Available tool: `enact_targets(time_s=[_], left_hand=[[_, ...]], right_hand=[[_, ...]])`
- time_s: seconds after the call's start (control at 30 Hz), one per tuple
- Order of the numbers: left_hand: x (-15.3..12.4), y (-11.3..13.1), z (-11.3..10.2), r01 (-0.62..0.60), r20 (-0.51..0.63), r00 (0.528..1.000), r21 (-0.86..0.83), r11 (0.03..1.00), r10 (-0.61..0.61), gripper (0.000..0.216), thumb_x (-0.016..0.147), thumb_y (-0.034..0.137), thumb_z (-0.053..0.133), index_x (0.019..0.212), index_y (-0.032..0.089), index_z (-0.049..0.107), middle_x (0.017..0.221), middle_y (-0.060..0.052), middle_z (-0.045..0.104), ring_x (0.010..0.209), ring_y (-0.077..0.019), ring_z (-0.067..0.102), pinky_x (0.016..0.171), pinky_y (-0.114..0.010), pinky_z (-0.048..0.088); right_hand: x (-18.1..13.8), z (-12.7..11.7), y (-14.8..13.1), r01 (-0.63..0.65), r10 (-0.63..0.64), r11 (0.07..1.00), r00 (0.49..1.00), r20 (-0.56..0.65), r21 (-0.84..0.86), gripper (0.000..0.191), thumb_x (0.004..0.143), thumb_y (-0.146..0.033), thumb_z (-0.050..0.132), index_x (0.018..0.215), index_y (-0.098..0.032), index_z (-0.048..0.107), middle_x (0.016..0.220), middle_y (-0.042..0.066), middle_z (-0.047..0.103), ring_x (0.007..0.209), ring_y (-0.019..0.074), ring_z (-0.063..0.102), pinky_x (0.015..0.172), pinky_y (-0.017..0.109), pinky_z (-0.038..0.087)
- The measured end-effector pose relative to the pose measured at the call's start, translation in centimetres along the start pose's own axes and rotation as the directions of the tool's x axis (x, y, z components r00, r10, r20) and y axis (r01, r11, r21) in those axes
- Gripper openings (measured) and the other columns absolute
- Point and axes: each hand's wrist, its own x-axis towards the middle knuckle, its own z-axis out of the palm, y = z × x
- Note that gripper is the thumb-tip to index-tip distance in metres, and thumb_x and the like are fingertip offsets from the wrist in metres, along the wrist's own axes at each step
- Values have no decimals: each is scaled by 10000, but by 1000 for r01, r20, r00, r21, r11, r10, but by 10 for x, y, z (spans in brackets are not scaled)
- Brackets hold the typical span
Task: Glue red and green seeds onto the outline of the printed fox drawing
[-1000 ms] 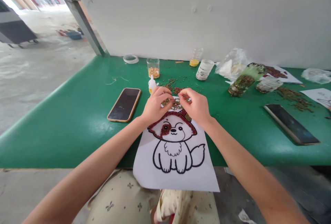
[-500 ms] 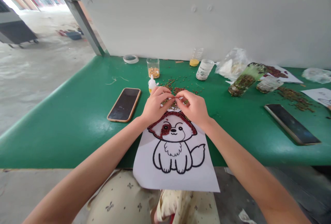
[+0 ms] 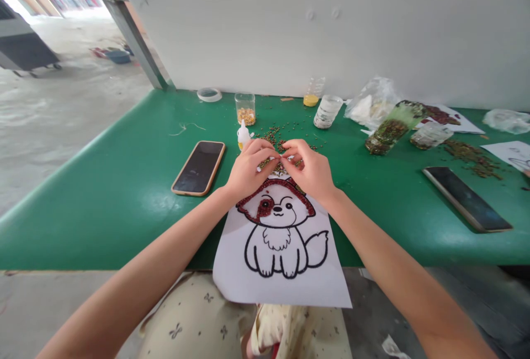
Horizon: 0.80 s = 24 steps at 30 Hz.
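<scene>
A white sheet with a black-outlined puppy drawing [image 3: 281,248] lies on the green table [image 3: 124,193], hanging over its near edge. The puppy's ears and one eye patch are filled with dark red seeds. My left hand [image 3: 247,170] and my right hand [image 3: 312,171] rest at the sheet's far end, fingertips pinched together and meeting over a pile of loose brown-green seeds [image 3: 276,137]. What the fingertips pinch is too small to make out.
A phone in a tan case [image 3: 199,167] lies left of my hands, a small glue bottle [image 3: 243,135] beside it. Behind stand a seed cup [image 3: 245,108], jars [image 3: 327,111], a tape ring [image 3: 209,94] and bags [image 3: 372,104]. A second phone [image 3: 466,199] lies right.
My right hand's fingertips moved left to meet my left hand's fingertips over the seeds. Everything else stayed put.
</scene>
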Motion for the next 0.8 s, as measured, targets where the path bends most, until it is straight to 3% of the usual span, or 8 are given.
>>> enact_targets(time_s=[0.3,0.5,0.8], left_hand=[[0,2,-2,45,35,998,-9,999,-45,114,895,217,492,892,191,603,990,-50,607,972,-177,537,892,-367,425],[0,2,-1,15,52,999,-26,1000,-14,141,900,245,496,957,184,610,1001,-59,607,975,-179,545,889,-364,424],[0,-1,0,-3,50,999,-12,1000,4,132,905,249,487,889,191,604,982,-54,607,950,-174,551,878,-363,429]], right_hand=[[0,1,2,-3,3,1000,1000,9,1,238,867,-247,551,1103,-234,523,927,10,714,730,141,675,617,241,489],[0,1,1,-2,2,1000,1000,0,3,231,870,-256,558,1097,-234,525,914,5,713,723,137,674,623,241,488],[-1,1,1,2,-2,1000,1000,10,20,237,866,-236,565,1099,-232,523,911,-3,705,722,128,669,623,230,481]])
